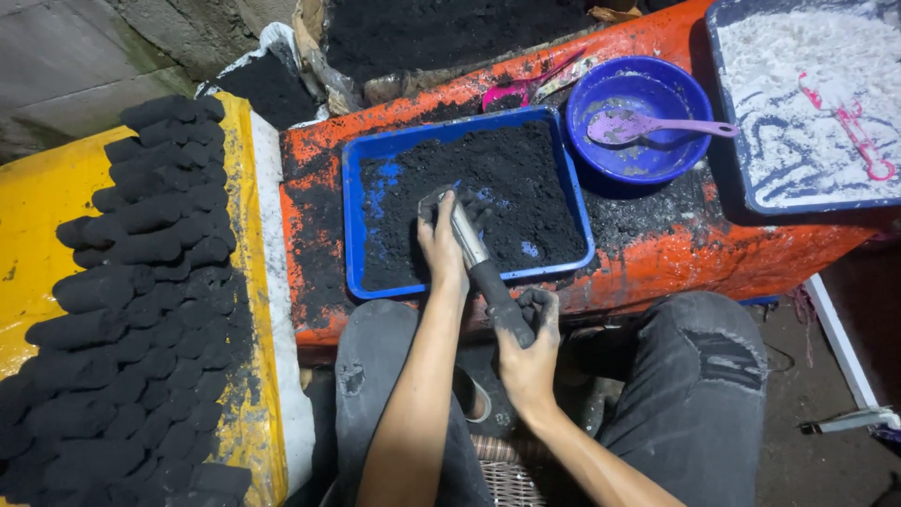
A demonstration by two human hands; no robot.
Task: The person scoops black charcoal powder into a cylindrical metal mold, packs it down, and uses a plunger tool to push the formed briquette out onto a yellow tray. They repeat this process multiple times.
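Metal tube (466, 233) with a black handle slants from the blue tray (355, 235) down toward my lap, its upper end pushed into the black powder (507, 178) that fills the tray. I see my left hand (441, 239) wrapped around the upper part of the tube, fingers clamped on it at the powder's surface. My right hand (527, 349) grips the black handle lower down, fingers closed around it. The tray sits on the orange counter (657, 263). Just beside it to the right stands a blue bowl (640, 117) with a purple spoon (657, 125) in it, and further right a tray of white powder (807, 103). To my left, black cylinders (141, 310) lie stacked on a yellow board (38, 207).
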